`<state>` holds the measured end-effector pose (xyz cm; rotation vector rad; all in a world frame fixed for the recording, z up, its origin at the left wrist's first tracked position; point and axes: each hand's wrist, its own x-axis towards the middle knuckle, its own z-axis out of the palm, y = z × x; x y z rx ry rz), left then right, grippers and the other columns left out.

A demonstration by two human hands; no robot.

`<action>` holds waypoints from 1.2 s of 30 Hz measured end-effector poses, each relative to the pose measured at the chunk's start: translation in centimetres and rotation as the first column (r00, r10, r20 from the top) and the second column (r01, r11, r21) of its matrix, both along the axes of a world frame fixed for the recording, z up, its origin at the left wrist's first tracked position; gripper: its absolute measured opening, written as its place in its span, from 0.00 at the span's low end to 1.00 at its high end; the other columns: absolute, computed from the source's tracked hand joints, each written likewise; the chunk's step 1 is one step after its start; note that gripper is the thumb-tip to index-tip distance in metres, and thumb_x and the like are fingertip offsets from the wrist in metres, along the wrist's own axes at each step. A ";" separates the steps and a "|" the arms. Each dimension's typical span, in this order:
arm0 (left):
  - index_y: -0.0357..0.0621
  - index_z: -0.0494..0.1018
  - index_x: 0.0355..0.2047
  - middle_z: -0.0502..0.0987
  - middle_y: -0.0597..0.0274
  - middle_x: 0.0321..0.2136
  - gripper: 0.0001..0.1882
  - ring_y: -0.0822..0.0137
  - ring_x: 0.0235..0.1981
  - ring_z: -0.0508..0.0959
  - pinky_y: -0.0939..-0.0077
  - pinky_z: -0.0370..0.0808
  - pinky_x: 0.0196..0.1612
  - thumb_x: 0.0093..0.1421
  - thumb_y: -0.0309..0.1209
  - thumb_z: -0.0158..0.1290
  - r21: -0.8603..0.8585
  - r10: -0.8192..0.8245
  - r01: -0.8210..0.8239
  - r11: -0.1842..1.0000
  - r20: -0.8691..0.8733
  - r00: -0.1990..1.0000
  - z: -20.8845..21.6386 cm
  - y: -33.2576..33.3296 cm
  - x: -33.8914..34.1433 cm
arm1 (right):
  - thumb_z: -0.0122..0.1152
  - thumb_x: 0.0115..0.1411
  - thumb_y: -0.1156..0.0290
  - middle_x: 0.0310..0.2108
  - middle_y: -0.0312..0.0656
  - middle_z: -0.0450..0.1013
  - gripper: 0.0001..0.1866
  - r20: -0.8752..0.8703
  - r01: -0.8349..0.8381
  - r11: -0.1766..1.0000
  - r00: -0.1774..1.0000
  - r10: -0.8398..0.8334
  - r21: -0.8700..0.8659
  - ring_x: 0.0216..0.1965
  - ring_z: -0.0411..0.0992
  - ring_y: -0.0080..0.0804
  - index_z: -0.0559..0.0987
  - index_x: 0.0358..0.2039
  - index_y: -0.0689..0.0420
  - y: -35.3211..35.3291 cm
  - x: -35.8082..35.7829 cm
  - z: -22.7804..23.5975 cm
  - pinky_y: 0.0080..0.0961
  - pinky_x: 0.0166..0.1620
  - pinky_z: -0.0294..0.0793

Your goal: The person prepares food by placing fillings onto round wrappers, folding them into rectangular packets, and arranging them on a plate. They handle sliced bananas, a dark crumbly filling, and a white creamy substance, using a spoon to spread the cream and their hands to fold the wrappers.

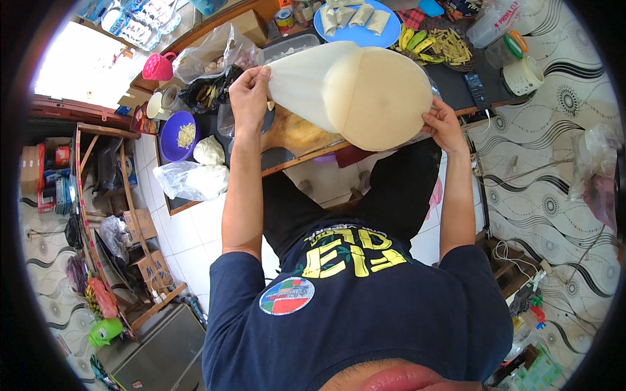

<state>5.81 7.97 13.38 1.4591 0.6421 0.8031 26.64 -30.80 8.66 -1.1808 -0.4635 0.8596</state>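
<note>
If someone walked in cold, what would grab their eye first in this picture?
Probably the thin pale sheets, held up between the left hand and the right hand near the top centre. Next, the bright blue plate of pale rolls just beyond them, and the purple bowl off to the left.
</note>
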 end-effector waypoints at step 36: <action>0.37 0.76 0.52 0.83 0.43 0.40 0.22 0.47 0.43 0.83 0.59 0.78 0.47 0.56 0.27 0.62 0.192 -0.178 0.238 0.952 -0.288 0.941 -12.4 -11.1 5.7 | 0.62 0.65 0.75 0.47 0.47 0.80 0.17 -0.030 0.401 0.813 0.890 -0.455 -0.423 0.43 0.81 0.32 0.77 0.54 0.66 -1.3 -2.8 -5.4 0.31 0.46 0.82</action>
